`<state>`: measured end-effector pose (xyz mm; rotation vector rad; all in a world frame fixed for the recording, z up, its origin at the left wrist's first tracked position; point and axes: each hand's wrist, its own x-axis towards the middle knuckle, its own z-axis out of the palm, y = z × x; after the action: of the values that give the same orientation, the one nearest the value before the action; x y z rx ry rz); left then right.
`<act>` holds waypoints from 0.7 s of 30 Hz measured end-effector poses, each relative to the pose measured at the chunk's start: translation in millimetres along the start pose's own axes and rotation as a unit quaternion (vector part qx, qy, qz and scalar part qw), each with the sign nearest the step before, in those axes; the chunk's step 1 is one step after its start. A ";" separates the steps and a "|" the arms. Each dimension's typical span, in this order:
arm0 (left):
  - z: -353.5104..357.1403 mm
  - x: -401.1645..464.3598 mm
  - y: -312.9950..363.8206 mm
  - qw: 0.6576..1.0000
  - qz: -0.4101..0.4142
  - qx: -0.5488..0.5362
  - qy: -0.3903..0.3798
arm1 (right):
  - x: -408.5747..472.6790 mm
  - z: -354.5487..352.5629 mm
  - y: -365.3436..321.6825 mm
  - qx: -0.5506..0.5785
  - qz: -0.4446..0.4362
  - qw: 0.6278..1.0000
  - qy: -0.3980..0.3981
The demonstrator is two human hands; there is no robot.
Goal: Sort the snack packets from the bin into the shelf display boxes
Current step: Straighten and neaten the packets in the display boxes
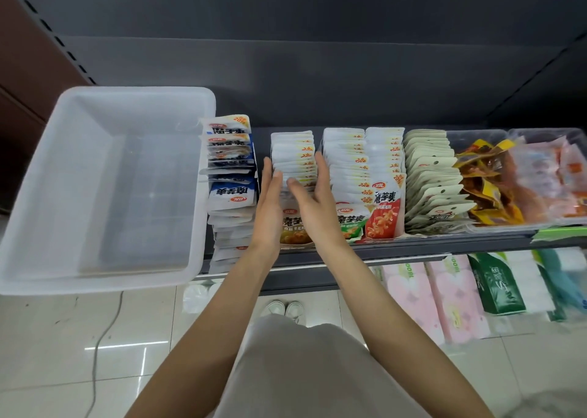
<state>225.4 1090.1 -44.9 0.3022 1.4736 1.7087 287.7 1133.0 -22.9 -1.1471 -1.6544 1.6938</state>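
The bin (104, 189) is seen at the left end of the shelf (413, 246), and no packet can be seen in it. The packets are already stood in rows on the shelf: a blue row (232, 176) just beside the bin, a yellow row (293, 160) in the middle, then a green row (346, 176), a red row (386, 176) and a pale row (432, 179) to the right. At the far right, loose snacks are held in two clear boxes (476, 136).

The yellow row is pressed from both sides by the two hands. The left hand (270, 204) is laid flat against the left side of the row, with fingers straight and together. The right hand (313, 195) is laid against the right side, its fingers also straight, with the thumb resting on top of the packets. Nothing is gripped by either hand.

The sorting is judged to be nearly finished, because the bin looks empty. What is left seems to be only tidying: the yellow row is being squared, and the blue row is leaning and uneven, so it may need straightening too.
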 end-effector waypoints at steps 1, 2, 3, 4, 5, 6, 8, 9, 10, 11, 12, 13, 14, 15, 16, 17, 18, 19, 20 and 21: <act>0.2 1.9 1.2 1.000 0.001 -0.005 0.002 | 3.0 1.5 0.4 0.004 0.007 1.000 0.006; 1.3 3.3 3.1 1.000 0.002 -0.006 0.000 | 5.1 2.6 1.4 0.011 0.009 1.000 0.015; 0.7 4.2 4.3 1.000 0.003 -0.005 0.000 | 5.8 4.5 2.2 0.018 0.009 1.000 0.023; 0.6 4.4 5.2 1.000 0.005 -0.006 0.000 | 5.5 5.5 3.9 0.024 0.010 0.999 0.030; 0.2 3.6 6.3 1.000 0.012 -0.012 -0.001 | 4.1 5.8 4.5 0.023 0.006 0.999 0.031; -1.0 2.0 7.4 1.000 0.023 -0.015 -0.004 | 3.0 6.1 4.8 0.010 -0.004 1.000 0.029; -2.3 1.0 9.1 0.999 0.046 -0.002 -0.012 | 1.8 5.3 3.4 -0.025 -0.031 0.999 0.017; -2.3 2.7 9.9 0.999 0.052 0.009 -0.009 | 2.5 4.6 1.8 -0.031 -0.034 0.999 0.017; -1.5 5.3 10.9 0.999 0.048 0.015 -0.001 | 4.2 4.0 -0.3 -0.029 -0.027 0.999 0.020; -0.7 7.5 12.1 0.999 0.039 0.020 0.006 | 5.7 3.5 -2.6 -0.034 -0.021 0.999 0.023; 0.2 9.6 13.3 0.999 0.028 0.027 0.010 | 7.5 3.5 -5.4 -0.048 -0.023 0.998 0.026; 1.1 11.8 14.2 0.999 0.020 0.036 0.010 | 9.3 3.9 -8.1 -0.072 -0.033 0.996 0.028; 1.7 13.5 14.5 0.999 0.013 0.045 0.010 | 12.1 4.5 -9.0 -0.093 -0.043 0.994 0.026; 1.5 15.4 13.9 0.999 0.008 0.050 0.008 | 14.8 5.0 -10.6 -0.108 -0.046 0.993 0.021; 1.2 16.3 13.8 0.999 0.005 0.051 0.004 | 18.1 5.3 -10.7 -0.113 -0.041 0.993 0.015; 0.4 17.0 13.6 0.999 0.003 0.052 0.000 | 20.5 5.2 -11.1 -0.114 -0.034 0.993 0.010; -0.2 17.2 13.7 0.999 0.001 0.052 -0.005 | 21.9 4.7 -11.3 -0.114 -0.026 0.993 0.007; -0.6 16.2 14.7 0.999 0.001 0.048 -0.009 | 22.5 4.2 -11.2 -0.116 -0.019 0.993 0.004; -0.8 14.7 15.6 0.999 0.004 0.039 -0.008 | 21.8 4.0 -11.5 -0.119 -0.017 0.993 0.002; -1.4 13.3 16.2 1.000 0.009 0.029 -0.007 | 19.5 3.9 -12.2 -0.120 -0.021 0.993 0.001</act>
<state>209.2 1099.3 -35.0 0.3593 1.5158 1.6776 272.0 1148.6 -15.7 -1.2139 -1.9074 1.4965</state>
